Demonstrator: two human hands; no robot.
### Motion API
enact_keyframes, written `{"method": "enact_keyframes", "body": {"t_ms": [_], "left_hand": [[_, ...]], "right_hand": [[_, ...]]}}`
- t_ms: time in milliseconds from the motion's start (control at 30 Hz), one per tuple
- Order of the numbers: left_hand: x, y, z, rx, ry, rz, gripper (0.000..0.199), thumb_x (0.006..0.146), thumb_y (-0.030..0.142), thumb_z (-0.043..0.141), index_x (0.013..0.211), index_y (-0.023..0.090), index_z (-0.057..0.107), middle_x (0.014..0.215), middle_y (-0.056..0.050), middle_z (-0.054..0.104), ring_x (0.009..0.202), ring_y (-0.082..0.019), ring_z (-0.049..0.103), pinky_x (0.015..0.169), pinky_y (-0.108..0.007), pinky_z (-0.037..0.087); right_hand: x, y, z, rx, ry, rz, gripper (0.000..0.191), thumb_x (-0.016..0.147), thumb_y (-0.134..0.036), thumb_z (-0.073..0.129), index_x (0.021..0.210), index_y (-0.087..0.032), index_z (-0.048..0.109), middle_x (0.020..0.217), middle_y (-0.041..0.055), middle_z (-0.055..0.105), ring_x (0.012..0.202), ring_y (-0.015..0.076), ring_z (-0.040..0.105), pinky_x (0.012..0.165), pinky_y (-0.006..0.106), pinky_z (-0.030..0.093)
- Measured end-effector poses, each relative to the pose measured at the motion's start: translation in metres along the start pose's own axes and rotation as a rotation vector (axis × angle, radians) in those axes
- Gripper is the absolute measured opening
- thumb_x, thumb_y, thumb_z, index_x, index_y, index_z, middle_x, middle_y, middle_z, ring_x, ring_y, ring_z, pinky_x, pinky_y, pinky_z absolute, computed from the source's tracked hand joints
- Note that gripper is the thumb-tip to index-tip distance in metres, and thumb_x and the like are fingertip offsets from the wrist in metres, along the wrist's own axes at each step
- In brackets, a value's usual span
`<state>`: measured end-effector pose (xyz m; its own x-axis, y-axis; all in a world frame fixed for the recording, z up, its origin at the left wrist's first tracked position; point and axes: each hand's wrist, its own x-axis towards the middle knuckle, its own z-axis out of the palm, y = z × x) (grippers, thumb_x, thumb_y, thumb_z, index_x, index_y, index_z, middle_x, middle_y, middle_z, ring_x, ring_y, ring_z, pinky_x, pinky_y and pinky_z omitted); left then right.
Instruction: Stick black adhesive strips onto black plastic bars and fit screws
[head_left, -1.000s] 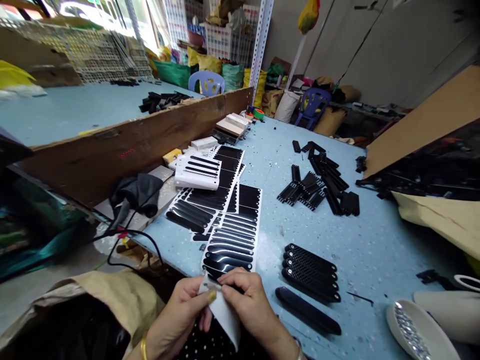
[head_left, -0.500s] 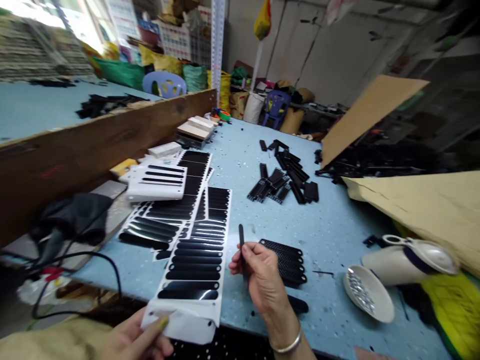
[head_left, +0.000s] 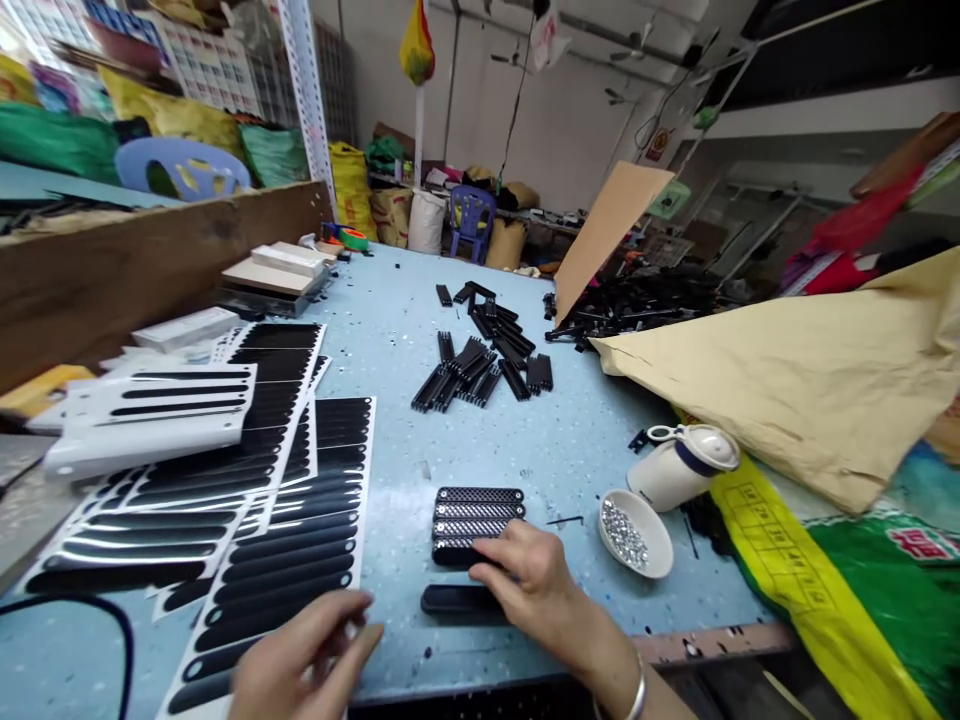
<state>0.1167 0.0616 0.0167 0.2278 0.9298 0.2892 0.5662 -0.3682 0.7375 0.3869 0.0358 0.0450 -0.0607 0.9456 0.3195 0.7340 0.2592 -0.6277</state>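
Note:
My right hand (head_left: pixel 536 575) reaches the near edge of a row of several black textured bars (head_left: pixel 480 512) with a hole at each end. Its thumb and forefinger close on the right part of the nearest bar. Just below lies a smooth, round-ended black bar (head_left: pixel 459 600), its right end hidden behind my hand. My left hand (head_left: pixel 307 655) is over the lower end of a white sheet of black strip stickers (head_left: pixel 296 530). Its fingers are loosely curled, with a gap between thumb and forefinger and nothing plainly held.
More sticker sheets (head_left: pixel 150 540) overlap at left, under a curled white sheet (head_left: pixel 157 410). Loose black parts (head_left: pixel 469 370) lie mid-table. On the right are a bowl (head_left: pixel 652 545) of small metal pieces, a white lidded mug (head_left: pixel 675 475), a hex key (head_left: pixel 564 520) and brown paper (head_left: pixel 787 370).
My right hand has lowered from holding up a black strip to the textured bars; that strip is no longer distinguishable. My left hand has let go of the sheet's end. The view has swung right.

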Motion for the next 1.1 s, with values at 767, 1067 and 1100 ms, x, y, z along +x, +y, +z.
{"method": "enact_keyframes", "body": {"t_ms": [767, 1067, 1100], "left_hand": [[0.084, 0.021, 0.058, 0.058, -0.436, 0.076, 0.017, 0.081, 0.032, 0.056, 0.081, 0.019, 0.068, 0.064, 0.001, 0.067, 0.055, -0.015, 0.061, 0.054, -0.025, 0.045], [0.071, 0.013, 0.056, -0.073, -0.317, 0.052, 0.024, 0.076, 0.024, 0.06, 0.098, 0.02, 0.069, 0.09, -0.003, 0.075, 0.079, -0.019, 0.07, 0.074, -0.031, 0.056], [0.071, 0.013, 0.057, -0.08, -0.324, 0.067, 0.025, 0.076, 0.023, 0.06, 0.099, 0.02, 0.069, 0.091, -0.004, 0.075, 0.081, -0.019, 0.07, 0.075, -0.031, 0.056]], "right_hand": [[-0.007, 0.044, -0.014, -0.132, -0.06, 0.09, 0.019, 0.087, -0.019, 0.062, 0.101, -0.021, 0.075, 0.076, 0.0059, 0.064, 0.067, 0.0183, 0.061, 0.062, 0.029, 0.048], [0.001, 0.024, -0.019, -0.124, -0.084, -0.035, 0.018, 0.088, -0.021, 0.06, 0.099, -0.019, 0.074, 0.084, 0.0072, 0.07, 0.075, 0.0209, 0.063, 0.07, 0.034, 0.048], [0.003, 0.024, -0.014, -0.122, -0.084, -0.038, 0.017, 0.087, -0.022, 0.061, 0.098, -0.019, 0.075, 0.084, 0.0073, 0.07, 0.074, 0.0207, 0.062, 0.069, 0.034, 0.047]]}}
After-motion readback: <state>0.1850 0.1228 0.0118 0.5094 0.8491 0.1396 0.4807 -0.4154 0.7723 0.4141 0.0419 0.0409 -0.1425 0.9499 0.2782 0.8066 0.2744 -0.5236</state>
